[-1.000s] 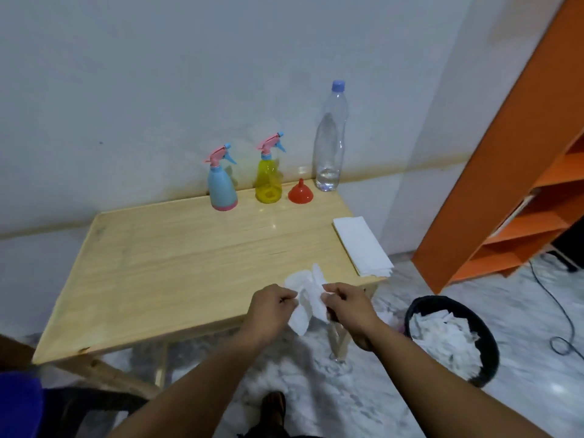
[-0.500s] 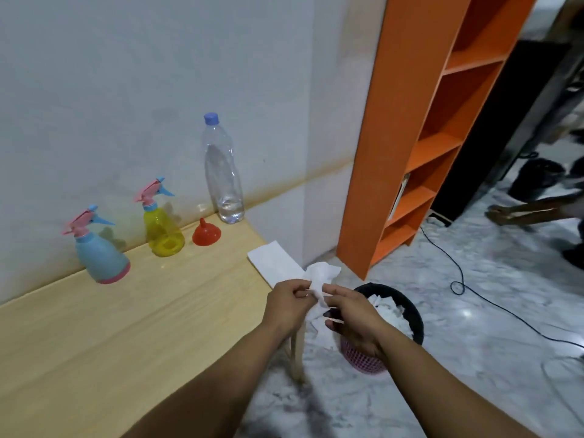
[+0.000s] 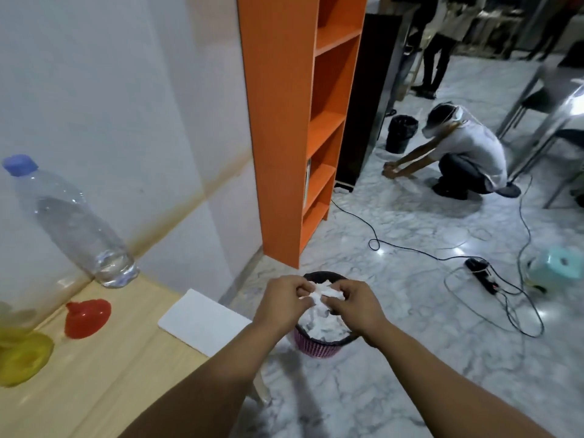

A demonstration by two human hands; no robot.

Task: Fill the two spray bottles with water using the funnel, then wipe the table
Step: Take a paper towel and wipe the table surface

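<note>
My left hand (image 3: pixel 279 306) and my right hand (image 3: pixel 355 308) both pinch a crumpled white tissue (image 3: pixel 322 293) right above a waste basket (image 3: pixel 319 344) full of white paper, on the floor beside the table. On the wooden table (image 3: pixel 104 384) at left stand the clear water bottle (image 3: pixel 74 226) with a blue cap, the red funnel (image 3: pixel 87 317) upside down, and the yellow spray bottle (image 3: pixel 22 355), cut off by the frame edge. The blue spray bottle is out of view.
A folded stack of white tissues (image 3: pixel 202 320) lies on the table's right corner. An orange shelf unit (image 3: pixel 300 115) stands against the wall. Cables and a power strip (image 3: pixel 482 275) cross the marble floor. A person (image 3: pixel 464 156) crouches at the far right.
My view has swung right, from the table to the floor. Both hands carried the crumpled tissue off the table's edge to above the waste basket.
</note>
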